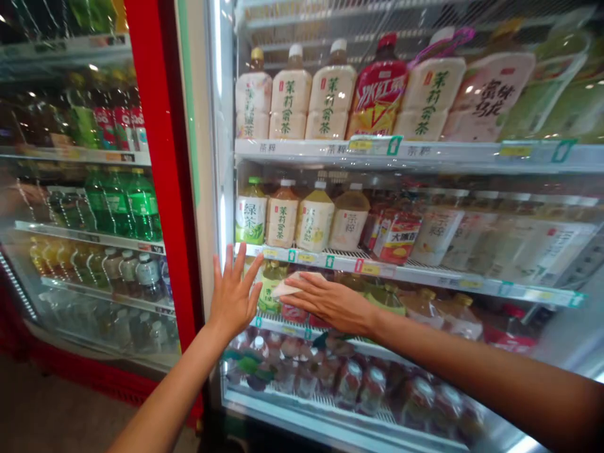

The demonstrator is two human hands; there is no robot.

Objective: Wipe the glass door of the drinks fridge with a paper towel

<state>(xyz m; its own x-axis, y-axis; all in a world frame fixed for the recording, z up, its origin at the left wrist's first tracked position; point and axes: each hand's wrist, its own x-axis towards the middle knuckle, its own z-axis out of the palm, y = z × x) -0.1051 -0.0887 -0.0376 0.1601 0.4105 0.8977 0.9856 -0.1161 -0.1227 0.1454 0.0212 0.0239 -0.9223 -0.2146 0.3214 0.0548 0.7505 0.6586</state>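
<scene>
My left hand [234, 294] is open with its fingers spread, palm toward the left edge of the glass door [401, 173] of a drinks cooler. Whether its palm touches the glass I cannot tell. To its right, my right hand [325, 302] lies nearly flat over a folded white cloth [295, 284], its fingers together and pointing left. The cloth appears pressed to the glass between hand and door; it could be paper. Behind the hands, bottles such as a green tea bottle [271, 286] stand on the lower shelves, partly hidden by my fingers and forearm.
Rows of tea bottles [290, 94] fill the cooler's upper shelf [302, 148], with more bottles [315, 214] on the one below. On the left stands a second cooler with a red frame [158, 157] and green soda bottles [144, 202]. Reflections streak the glass.
</scene>
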